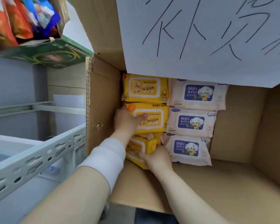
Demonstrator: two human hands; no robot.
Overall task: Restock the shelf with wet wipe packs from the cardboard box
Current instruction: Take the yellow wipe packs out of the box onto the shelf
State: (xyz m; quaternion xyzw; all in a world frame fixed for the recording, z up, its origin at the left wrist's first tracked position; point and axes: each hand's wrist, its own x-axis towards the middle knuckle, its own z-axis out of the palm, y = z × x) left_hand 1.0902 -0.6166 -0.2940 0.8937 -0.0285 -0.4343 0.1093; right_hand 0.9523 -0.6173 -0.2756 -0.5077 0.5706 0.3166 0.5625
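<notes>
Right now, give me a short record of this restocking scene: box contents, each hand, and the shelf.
cardboard box: open, packs at its far left
yellow wipes packs: three in a column
cream baby wipes packs: three, right of the yellow
left hand: on the middle yellow pack
right hand: gripping the nearest yellow pack
metal shelf: left of the box

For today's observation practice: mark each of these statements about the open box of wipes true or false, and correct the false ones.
1. The cardboard box holds yellow packs and cream packs. True.
2. The left hand rests on the middle yellow pack. True.
3. The right hand grips a cream pack. False: it is on the nearest yellow pack.
4. The cream packs lie left of the yellow ones. False: they lie to the right.
5. The box is full. False: its right part is bare cardboard.
</notes>
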